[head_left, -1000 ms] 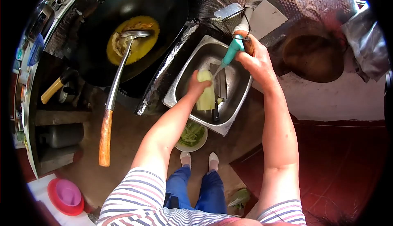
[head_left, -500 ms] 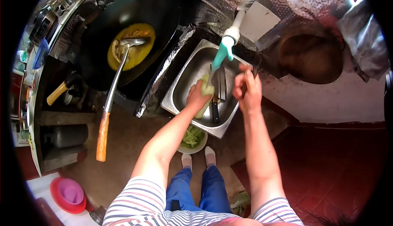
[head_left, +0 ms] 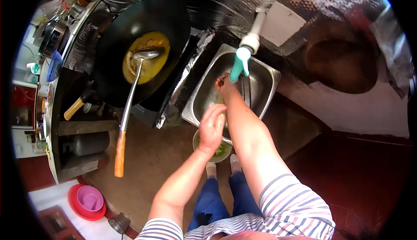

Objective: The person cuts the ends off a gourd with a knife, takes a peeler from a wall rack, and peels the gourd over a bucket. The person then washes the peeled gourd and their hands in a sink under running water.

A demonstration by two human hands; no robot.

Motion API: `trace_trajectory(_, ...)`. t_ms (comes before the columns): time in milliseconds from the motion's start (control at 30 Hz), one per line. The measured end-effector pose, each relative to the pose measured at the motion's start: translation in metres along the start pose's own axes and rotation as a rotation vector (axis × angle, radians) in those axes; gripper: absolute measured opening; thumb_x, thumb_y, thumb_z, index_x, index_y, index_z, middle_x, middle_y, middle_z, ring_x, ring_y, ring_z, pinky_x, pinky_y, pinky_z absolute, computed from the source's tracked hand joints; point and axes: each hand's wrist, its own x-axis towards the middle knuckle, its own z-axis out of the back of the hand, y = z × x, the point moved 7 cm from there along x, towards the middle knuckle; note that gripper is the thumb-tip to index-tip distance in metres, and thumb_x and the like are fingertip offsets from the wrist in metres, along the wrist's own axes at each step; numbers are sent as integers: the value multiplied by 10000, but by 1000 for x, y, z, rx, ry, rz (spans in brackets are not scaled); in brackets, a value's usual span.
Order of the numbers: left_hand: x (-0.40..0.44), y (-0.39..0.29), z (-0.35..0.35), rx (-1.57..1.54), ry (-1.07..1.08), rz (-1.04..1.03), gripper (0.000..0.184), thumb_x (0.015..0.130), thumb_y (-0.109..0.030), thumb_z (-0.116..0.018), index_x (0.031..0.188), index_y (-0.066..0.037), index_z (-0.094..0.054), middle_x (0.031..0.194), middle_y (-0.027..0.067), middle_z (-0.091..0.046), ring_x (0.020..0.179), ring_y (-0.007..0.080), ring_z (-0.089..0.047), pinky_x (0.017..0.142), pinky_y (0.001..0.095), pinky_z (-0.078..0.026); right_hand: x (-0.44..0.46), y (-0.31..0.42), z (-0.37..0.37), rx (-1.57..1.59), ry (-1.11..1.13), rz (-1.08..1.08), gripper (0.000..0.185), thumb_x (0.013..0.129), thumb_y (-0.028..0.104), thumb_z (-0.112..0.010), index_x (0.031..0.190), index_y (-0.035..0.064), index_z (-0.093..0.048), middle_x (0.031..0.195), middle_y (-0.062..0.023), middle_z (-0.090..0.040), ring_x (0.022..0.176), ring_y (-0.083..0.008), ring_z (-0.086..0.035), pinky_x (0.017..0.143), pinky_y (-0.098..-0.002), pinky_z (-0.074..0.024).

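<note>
My right hand [head_left: 223, 84] is low in the steel sink [head_left: 202, 93], just left of the teal tap [head_left: 238, 66]. Its fingers are curled inward; what they hold, if anything, I cannot make out. At the sink's front left edge, my left hand [head_left: 212, 129] has its fingers bent round the lower end of a long pale green vegetable. My right forearm and the fingers hide nearly all of that vegetable. Behind my right wrist, part of a knife blade [head_left: 247, 90] lies in the sink; its handle is covered.
A wok [head_left: 114, 77] with yellow broth stands left of the sink, a long-handled ladle [head_left: 130, 103] resting in it, its wooden handle jutting out. Below the sink is a bowl of cut greens [head_left: 221, 151]. Foil [head_left: 186, 77] lines the stove edge. Pink and red basins [head_left: 88, 201] sit lower left.
My right hand has moved left and down into the sink, under the tap. My left hand has slid toward the sink's front edge. The view has shifted slightly.
</note>
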Motion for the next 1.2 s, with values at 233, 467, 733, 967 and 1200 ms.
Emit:
trace_trajectory(233, 39, -12, -39, -126, 251, -146, 310, 884, -220, -440, 1025, -17, -626, 1150, 133, -582, 1194, 325, -438, 1053, 431, -221, 22, 1, -12, -106, 38, 72, 95, 868, 175, -494, 845, 83, -494, 684, -64, -540, 603, -221, -570, 524, -354, -513)
trace_trajectory(467, 99, 75, -73, 386, 269, -12, 270, 826, -317, -491, 943, -150, -668, 1067, 76, -617, 1147, 306, -437, 1026, 424, -259, -2, 11, 14, -596, 98, 502, 156, 891, 172, -453, 968, 41, -489, 786, -119, -554, 693, -249, -586, 603, -371, -517)
trace_trajectory(733, 61, 2, -85, 28, 582, -151, 283, 882, -264, -436, 954, -120, -669, 1086, 74, -613, 1124, 268, -468, 1005, 378, -297, -52, 13, -14, -2793, 4, 1317, 257, 880, 127, -439, 1089, -17, -479, 961, -186, -598, 835, -264, -617, 708, -379, -518)
trace_trajectory(967, 78, 70, -61, 185, 314, -113, 250, 882, -202, -461, 988, -75, -648, 1050, 78, -613, 1109, 279, -488, 949, 364, -361, -30, 23, -30, -1924, 203, 972, 294, 869, 189, -436, 1093, 9, -498, 1017, -161, -595, 917, -269, -595, 755, -377, -492)
trace_trajectory(1200, 104, -16, -8, -161, 52, 203, 369, 925, -286, -498, 1187, -27, -516, 1010, 58, -613, 899, 148, -559, 796, 276, -450, -28, 14, -40, -1054, 692, 1103, 319, 878, 261, -396, 1072, 35, -508, 1005, -131, -608, 934, -285, -584, 751, -377, -477)
